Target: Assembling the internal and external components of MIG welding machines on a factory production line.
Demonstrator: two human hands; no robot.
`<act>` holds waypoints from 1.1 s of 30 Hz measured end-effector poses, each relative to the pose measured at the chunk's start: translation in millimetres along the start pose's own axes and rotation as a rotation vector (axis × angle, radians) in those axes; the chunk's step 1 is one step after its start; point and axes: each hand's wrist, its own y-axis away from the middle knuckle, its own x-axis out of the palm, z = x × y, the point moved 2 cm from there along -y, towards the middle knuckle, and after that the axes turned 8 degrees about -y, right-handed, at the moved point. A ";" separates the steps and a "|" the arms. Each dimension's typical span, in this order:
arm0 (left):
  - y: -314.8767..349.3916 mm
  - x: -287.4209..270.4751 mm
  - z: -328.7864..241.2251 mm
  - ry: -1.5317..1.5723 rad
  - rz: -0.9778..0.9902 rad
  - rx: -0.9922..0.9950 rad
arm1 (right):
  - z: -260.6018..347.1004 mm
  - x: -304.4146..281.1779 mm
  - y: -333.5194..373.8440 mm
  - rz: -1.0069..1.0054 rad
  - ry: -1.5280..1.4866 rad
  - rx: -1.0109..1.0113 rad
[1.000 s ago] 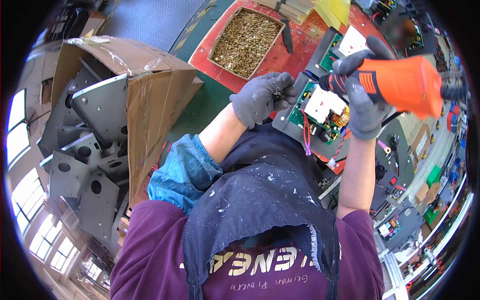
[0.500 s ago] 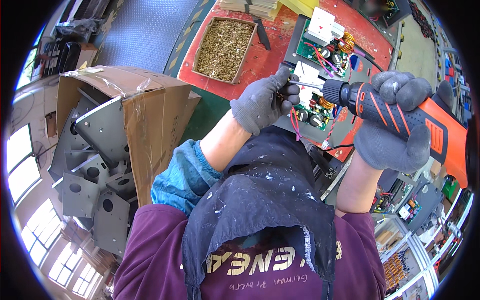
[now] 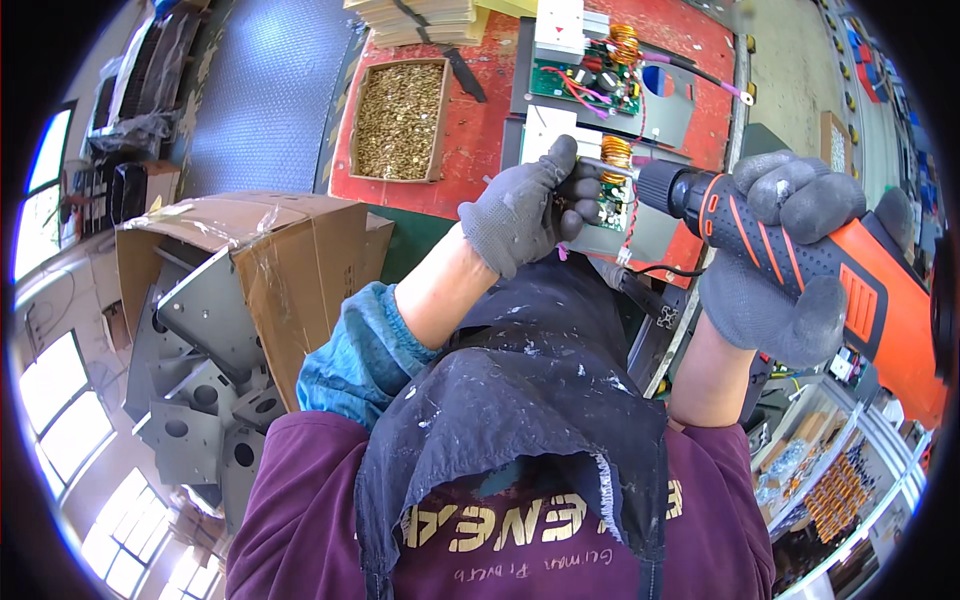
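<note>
A: Orange-black power driver [image 3: 830, 265] sits right of your left fingers, your right hand [image 3: 775, 305] wrapped around it. Probably heavy, stiff; hold at the grip.

B: Your left hand [image 3: 530, 205] curls in by the thin bit [image 3: 607, 168]; can't tell if its fingers pinch anything. Bit's likely rigid, slick.

A: Edges, room?

B: Red tabletop [image 3: 478, 125] runs up-left of your left fingers to the fastener box [image 3: 440, 125]. Circuit board [image 3: 612, 207], likely fragile, is just right of them.
</note>
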 end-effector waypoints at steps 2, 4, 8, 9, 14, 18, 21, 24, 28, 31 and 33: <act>1.5 1.7 -1.6 -0.072 0.030 -0.051 | 10.9 -11.8 5.5 -0.077 0.123 0.038; 0.6 -0.9 -10.8 -0.323 -0.082 0.116 | 21.0 -26.0 11.1 -0.114 0.216 0.070; -10.7 -3.7 -25.5 -0.420 -0.118 0.327 | 16.4 -42.6 42.4 -0.299 0.394 0.061; -15.9 -4.3 -26.8 -0.426 -0.123 0.314 | 8.5 -42.6 54.3 -0.358 0.330 0.108; -33.5 -8.6 -28.3 -0.575 -0.256 0.262 | -12.3 -47.7 84.9 -0.508 0.288 0.204; -35.0 -12.0 -27.8 -0.636 -0.251 0.262 | -15.6 -49.0 90.2 -0.548 0.328 0.211; -34.4 -14.2 -26.9 -0.590 -0.190 0.277 | -16.4 -46.0 91.5 -0.582 0.370 0.198; -33.5 -15.1 -26.6 -0.556 -0.131 0.328 | -17.9 -35.8 91.2 -0.411 0.540 0.238; -35.3 -14.1 -26.8 -0.621 -0.176 0.279 | -24.9 -21.9 96.0 -0.323 0.404 0.406; -35.5 -10.9 -27.8 -0.683 -0.238 0.248 | -26.4 -21.9 96.5 -0.240 0.569 0.366; -35.7 -8.6 -27.7 -0.677 -0.264 0.239 | -28.3 -31.1 95.1 -0.348 0.384 0.345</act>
